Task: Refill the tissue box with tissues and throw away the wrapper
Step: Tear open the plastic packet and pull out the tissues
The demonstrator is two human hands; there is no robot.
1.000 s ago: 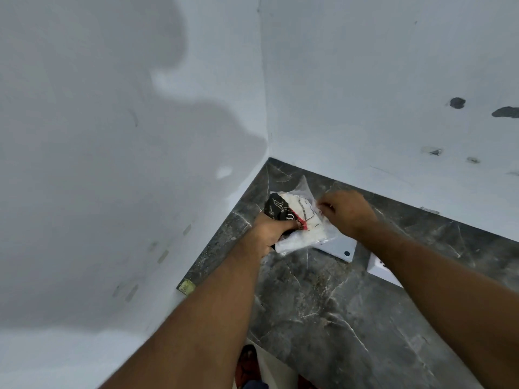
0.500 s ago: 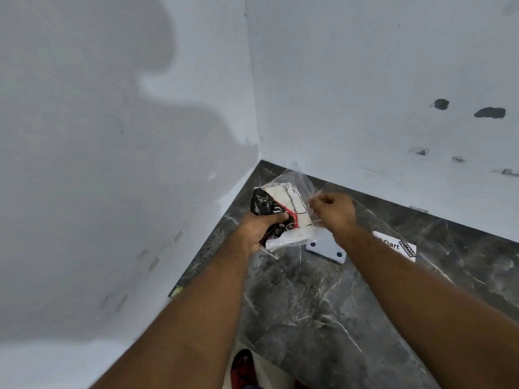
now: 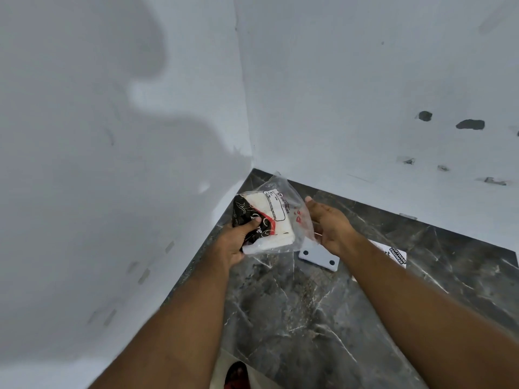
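Note:
A pack of white tissues [image 3: 273, 220] in a clear plastic wrapper with a black and red printed end hangs above the dark marble counter [image 3: 295, 318], near the wall corner. My left hand [image 3: 238, 240] grips the black and red end, thumb on top. My right hand [image 3: 331, 226] is at the loose clear end of the wrapper [image 3: 297, 209], fingers spread along its edge and touching the plastic. No tissue box shows clearly; a white item with black lettering [image 3: 393, 255] lies partly hidden behind my right forearm.
A small white plate with two holes [image 3: 318, 256] lies on the counter just under the pack. White walls close the corner on the left and behind. The counter's front edge runs at the bottom, with red footwear [image 3: 237, 376] below it.
The pack has tilted up so its label faces me. My right hand went from pinching the wrapper's top to spreading along its loose right edge. The view shifted slightly.

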